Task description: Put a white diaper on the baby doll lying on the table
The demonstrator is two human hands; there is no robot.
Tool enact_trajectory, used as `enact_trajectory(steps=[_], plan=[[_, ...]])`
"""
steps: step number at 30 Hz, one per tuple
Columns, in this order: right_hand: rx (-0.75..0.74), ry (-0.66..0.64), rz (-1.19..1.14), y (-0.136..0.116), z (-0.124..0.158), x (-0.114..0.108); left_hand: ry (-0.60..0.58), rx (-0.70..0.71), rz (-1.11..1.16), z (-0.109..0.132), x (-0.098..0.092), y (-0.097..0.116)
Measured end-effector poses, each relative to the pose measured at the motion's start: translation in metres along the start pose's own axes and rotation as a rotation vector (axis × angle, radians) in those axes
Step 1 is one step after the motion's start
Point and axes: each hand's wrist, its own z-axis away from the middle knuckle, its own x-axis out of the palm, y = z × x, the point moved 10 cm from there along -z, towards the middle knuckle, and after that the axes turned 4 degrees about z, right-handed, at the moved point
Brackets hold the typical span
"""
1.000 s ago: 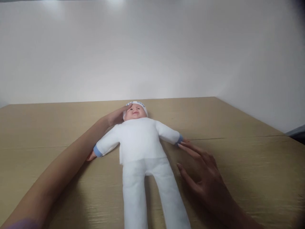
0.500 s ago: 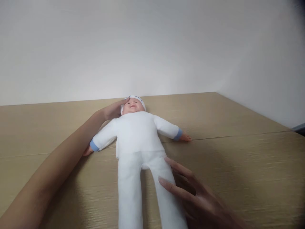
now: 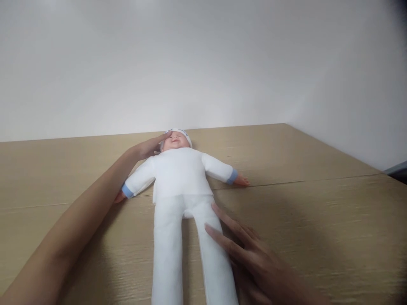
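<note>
A baby doll [image 3: 178, 178] in a white suit with blue cuffs and a white cap lies on its back on the wooden table [image 3: 318, 212], arms spread and legs toward me. My left hand [image 3: 149, 147] reaches along the doll's side and cups its head, fingers curved against the cap. My right hand [image 3: 244, 250] lies with fingers stretched out, fingertips resting on the doll's right-hand leg near the hip.
A plain white wall [image 3: 203, 63] rises behind the table's far edge. The table's right edge runs diagonally at the far right, with a dark object [image 3: 397, 169] just beyond it.
My right hand moved from beside the doll's outstretched hand down to its leg. The left hand has stayed at the head.
</note>
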Motion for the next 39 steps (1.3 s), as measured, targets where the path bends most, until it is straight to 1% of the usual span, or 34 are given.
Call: enact_trajectory(steps=[1, 2, 4, 6, 7, 9, 11, 12, 14, 17, 18, 20, 22, 24, 26, 28, 31, 36, 39], plan=[[0.010, 0.008, -0.021, 0.001, 0.000, 0.000, 0.019, -0.005, -0.034, 0.002, -0.003, 0.000], [0.022, 0.015, -0.047, 0.003, 0.000, 0.001, 0.065, 0.006, -0.086, 0.005, -0.008, 0.002], [0.049, 0.029, -0.094, 0.005, 0.000, 0.000, 0.234, 0.089, -0.215, 0.015, -0.022, 0.015], [0.062, 0.020, -0.114, 0.004, -0.001, 0.000, 0.434, 0.219, -0.323, 0.034, -0.033, 0.033], [0.063, 0.010, -0.114, 0.003, -0.002, 0.000, 0.516, 0.280, -0.354, 0.047, -0.034, 0.041], [0.060, -0.009, -0.106, 0.000, -0.003, -0.002, 0.619, 0.382, -0.383, 0.075, -0.025, 0.052], [0.039, -0.019, -0.099, -0.004, -0.005, -0.003, 0.671, 0.510, -0.432, 0.108, -0.003, 0.062], [0.027, -0.019, -0.097, -0.005, -0.006, -0.003, 0.679, 0.592, -0.472, 0.126, 0.014, 0.068], [0.002, -0.012, -0.104, -0.008, -0.007, -0.004, 0.638, 0.713, -0.553, 0.156, 0.051, 0.071], [-0.029, 0.022, -0.141, -0.011, -0.009, -0.006, 0.433, 0.827, -0.658, 0.188, 0.108, 0.064], [-0.034, 0.037, -0.161, -0.011, -0.009, -0.008, 0.375, 0.857, -0.675, 0.198, 0.122, 0.061], [-0.042, 0.062, -0.217, -0.012, -0.008, -0.011, 0.325, 0.899, -0.662, 0.217, 0.137, 0.053], [-0.076, 0.069, -0.279, -0.018, -0.006, -0.015, 0.303, 0.909, -0.637, 0.235, 0.144, 0.044], [-0.126, 0.059, -0.322, -0.026, -0.003, -0.017, 0.228, 0.902, -0.683, 0.249, 0.154, 0.032], [-0.148, 0.052, -0.336, -0.032, 0.000, -0.018, 0.128, 0.875, -0.774, 0.258, 0.167, 0.017], [-0.140, 0.055, -0.335, -0.034, 0.000, -0.018, 0.074, 0.846, -0.831, 0.261, 0.173, 0.005], [-0.121, 0.068, -0.338, -0.032, -0.002, -0.017, 0.081, 0.832, -0.829, 0.257, 0.170, -0.002], [-0.092, 0.080, -0.363, -0.022, -0.008, -0.012, 0.114, 0.863, -0.786, 0.243, 0.162, -0.003], [-0.081, 0.084, -0.364, -0.017, -0.009, -0.009, 0.117, 0.864, -0.769, 0.240, 0.161, -0.004]])
